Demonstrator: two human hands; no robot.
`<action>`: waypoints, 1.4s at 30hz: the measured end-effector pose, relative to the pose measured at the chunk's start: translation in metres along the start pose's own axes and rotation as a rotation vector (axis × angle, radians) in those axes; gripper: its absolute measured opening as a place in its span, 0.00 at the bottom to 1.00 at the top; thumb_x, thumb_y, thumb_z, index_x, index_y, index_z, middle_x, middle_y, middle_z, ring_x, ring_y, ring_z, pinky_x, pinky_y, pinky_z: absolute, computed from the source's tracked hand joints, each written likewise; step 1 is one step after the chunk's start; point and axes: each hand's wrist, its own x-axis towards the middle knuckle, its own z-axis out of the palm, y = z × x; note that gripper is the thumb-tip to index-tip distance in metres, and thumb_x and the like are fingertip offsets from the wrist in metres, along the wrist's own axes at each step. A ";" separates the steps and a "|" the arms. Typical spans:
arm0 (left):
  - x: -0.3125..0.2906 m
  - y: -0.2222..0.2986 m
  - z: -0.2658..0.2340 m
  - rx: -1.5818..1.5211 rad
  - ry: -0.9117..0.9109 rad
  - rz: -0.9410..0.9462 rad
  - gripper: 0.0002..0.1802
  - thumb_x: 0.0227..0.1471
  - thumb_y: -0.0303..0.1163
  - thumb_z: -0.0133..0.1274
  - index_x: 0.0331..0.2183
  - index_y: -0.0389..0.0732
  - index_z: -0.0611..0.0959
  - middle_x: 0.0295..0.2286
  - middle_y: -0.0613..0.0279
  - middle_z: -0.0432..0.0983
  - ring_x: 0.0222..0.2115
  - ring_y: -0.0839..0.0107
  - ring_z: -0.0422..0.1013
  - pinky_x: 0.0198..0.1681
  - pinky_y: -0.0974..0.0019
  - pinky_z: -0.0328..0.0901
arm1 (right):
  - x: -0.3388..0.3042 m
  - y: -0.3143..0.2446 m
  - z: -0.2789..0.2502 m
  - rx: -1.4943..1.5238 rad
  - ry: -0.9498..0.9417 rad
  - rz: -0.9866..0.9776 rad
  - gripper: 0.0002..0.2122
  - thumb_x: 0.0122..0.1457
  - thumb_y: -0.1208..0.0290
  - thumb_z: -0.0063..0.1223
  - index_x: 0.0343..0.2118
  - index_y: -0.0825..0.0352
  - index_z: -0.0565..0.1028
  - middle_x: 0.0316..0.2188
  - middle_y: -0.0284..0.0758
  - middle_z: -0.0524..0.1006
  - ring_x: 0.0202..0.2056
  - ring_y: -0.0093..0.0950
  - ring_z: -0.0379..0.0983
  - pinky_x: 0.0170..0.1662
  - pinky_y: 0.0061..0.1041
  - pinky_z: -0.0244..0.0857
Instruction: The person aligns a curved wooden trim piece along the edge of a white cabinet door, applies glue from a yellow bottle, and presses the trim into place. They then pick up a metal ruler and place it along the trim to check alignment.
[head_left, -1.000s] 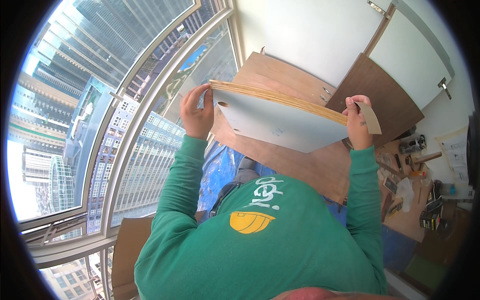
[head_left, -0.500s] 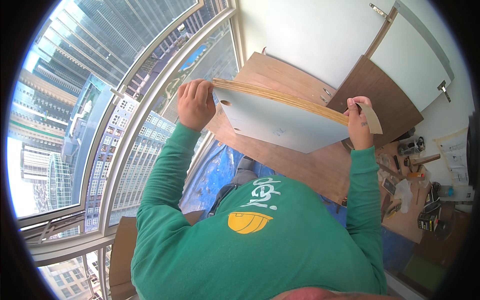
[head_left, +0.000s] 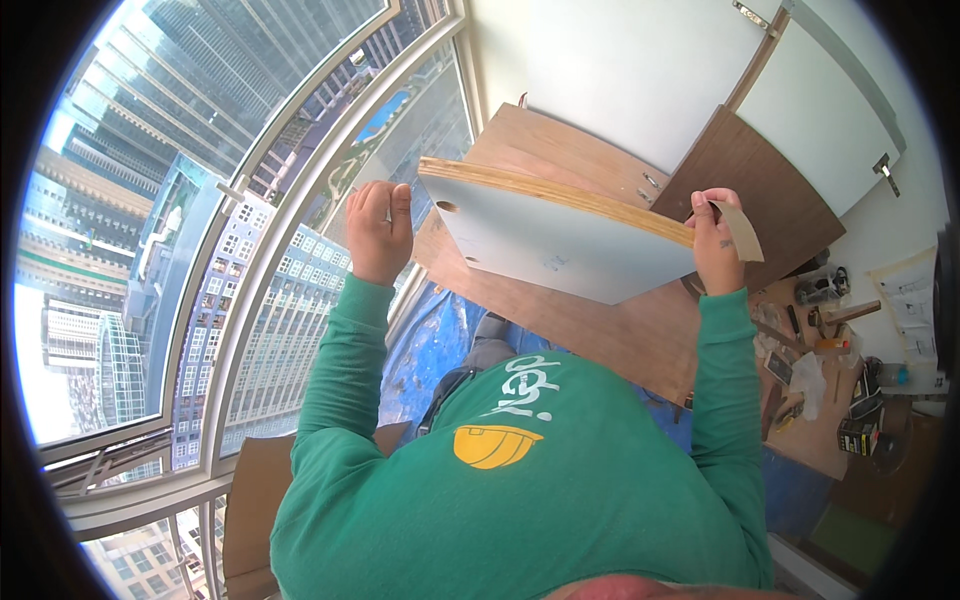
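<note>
A white-faced plywood panel (head_left: 575,245) stands tilted over the brown board, its bare layered edge upward. Two round holes show near its left side, and there are faint pen marks on the face. At the panel's right corner my right hand (head_left: 714,240) is closed, thumb toward me. A curled tan strip (head_left: 740,233) comes out from the same hand. My left hand (head_left: 380,230) is raised just off the panel's left end, fingers curled in and thumb pressed against them. A tiny light spot shows between those fingers, too small to name.
Under the panel lies a large brown wooden board (head_left: 560,305), with blue plastic sheeting (head_left: 430,335) below. Tall windows (head_left: 225,290) run along the left. White cabinet doors (head_left: 820,110) with hinges lean at the back right. Tools and a clear bag (head_left: 808,378) clutter the right side.
My left hand has come off the panel's left end and moved slightly left and toward me. The right hand stays at its corner, and the panel has hardly shifted.
</note>
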 end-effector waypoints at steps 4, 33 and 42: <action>0.015 0.026 0.005 -0.059 -0.012 0.126 0.14 0.52 0.25 0.60 0.43 0.43 0.84 0.44 0.61 0.79 0.47 0.55 0.74 0.54 0.54 0.64 | 0.001 0.002 0.000 -0.003 0.005 -0.017 0.12 0.71 0.60 0.56 0.41 0.65 0.73 0.27 0.29 0.75 0.28 0.20 0.74 0.31 0.24 0.69; 0.057 0.016 -0.003 0.050 -0.223 0.443 0.13 0.50 0.23 0.67 0.41 0.40 0.89 0.45 0.61 0.85 0.47 0.59 0.78 0.49 0.57 0.74 | 0.003 0.003 0.004 0.008 0.058 -0.020 0.12 0.70 0.60 0.57 0.39 0.66 0.74 0.23 0.32 0.76 0.24 0.22 0.74 0.29 0.27 0.68; 0.044 0.019 0.011 0.008 -0.101 0.406 0.17 0.48 0.20 0.66 0.42 0.44 0.89 0.47 0.62 0.84 0.51 0.56 0.77 0.54 0.53 0.70 | 0.003 -0.002 0.004 0.052 0.047 0.005 0.12 0.70 0.61 0.57 0.38 0.65 0.74 0.23 0.31 0.75 0.25 0.22 0.73 0.29 0.27 0.68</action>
